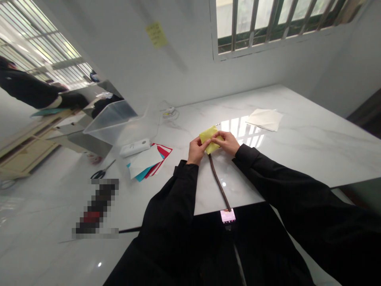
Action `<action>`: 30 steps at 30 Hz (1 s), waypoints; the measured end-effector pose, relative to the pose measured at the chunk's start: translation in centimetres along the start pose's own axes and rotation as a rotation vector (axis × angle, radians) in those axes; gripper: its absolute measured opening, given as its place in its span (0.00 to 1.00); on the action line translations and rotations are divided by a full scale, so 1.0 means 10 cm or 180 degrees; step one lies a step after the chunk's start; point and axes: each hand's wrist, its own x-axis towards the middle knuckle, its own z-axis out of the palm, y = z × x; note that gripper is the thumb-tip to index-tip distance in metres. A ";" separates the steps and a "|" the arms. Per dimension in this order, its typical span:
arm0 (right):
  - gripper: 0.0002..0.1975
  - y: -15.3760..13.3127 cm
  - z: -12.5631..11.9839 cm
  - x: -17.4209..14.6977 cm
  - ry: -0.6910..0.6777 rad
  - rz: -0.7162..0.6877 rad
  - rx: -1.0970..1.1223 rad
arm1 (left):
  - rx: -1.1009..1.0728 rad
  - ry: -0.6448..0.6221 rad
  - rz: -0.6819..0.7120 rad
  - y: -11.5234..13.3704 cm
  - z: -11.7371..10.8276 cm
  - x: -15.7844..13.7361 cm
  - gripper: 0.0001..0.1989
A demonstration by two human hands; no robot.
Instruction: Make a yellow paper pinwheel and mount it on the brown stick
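Note:
Both my hands pinch a piece of yellow paper (209, 146) above the white marbled table (184, 190). My left hand (197, 151) grips its left side, thumb laid over the front. On the right side, my right hand (228, 143) has its fingers closed on the paper, and the two hands meet near its middle. Whether the sheet is folded I cannot tell clearly. A dark cord or strap (219, 182) runs from below the paper down toward a small lit screen (228, 216) at my chest.
Left of my hands lie white, red and blue papers (145, 163) beside a white oblong device (135, 147). Scissors (102, 171) and a clear plastic bin (116, 121) are farther left. White sheets (264, 120) lie back right. A person (26, 87) is at the far left.

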 end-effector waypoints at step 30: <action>0.31 0.08 0.06 0.03 0.0020 -0.0132 0.0550 | -0.0059 0.0122 -0.0038 -0.01 0.01 0.01 0.28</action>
